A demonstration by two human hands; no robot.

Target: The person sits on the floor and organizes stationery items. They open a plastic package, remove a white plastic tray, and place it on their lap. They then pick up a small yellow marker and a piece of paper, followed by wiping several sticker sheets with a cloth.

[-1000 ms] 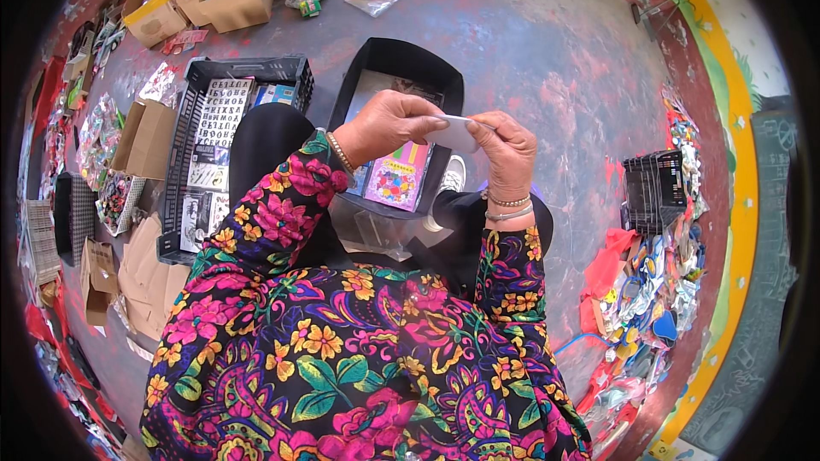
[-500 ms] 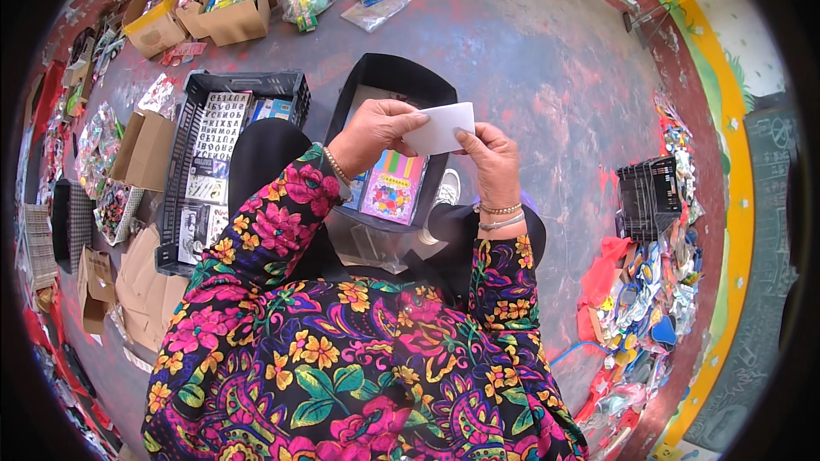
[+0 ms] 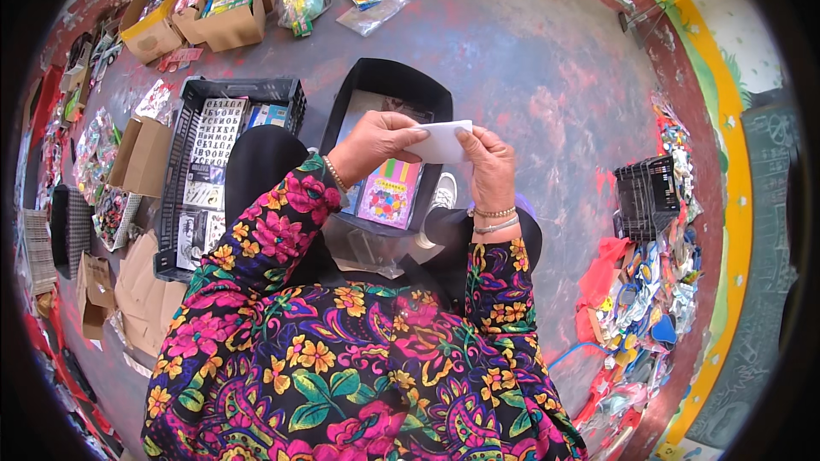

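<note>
Both of my hands hold a small white card [image 3: 442, 142] up in front of me. My left hand [image 3: 376, 145] pinches its left edge and my right hand [image 3: 489, 162] grips its right edge. Below the card a black tray [image 3: 376, 85] rests by my knees, with a colourful sticker sheet [image 3: 391, 194] lying in it. A clear plastic bag [image 3: 367, 249] lies on my lap under the tray's near edge. My sleeves are bright floral fabric.
A black crate [image 3: 282, 90] with letter sheets [image 3: 209, 132] stands to the left. Cardboard boxes [image 3: 226, 21] sit at the far left, flattened cardboard [image 3: 141, 294] beside me. A small black basket [image 3: 647, 196] and a heap of colourful packets [image 3: 649, 307] lie on the right.
The white card was edge-on between my fingers a second ago; now its flat face shows. My hands have stayed over the black tray.
</note>
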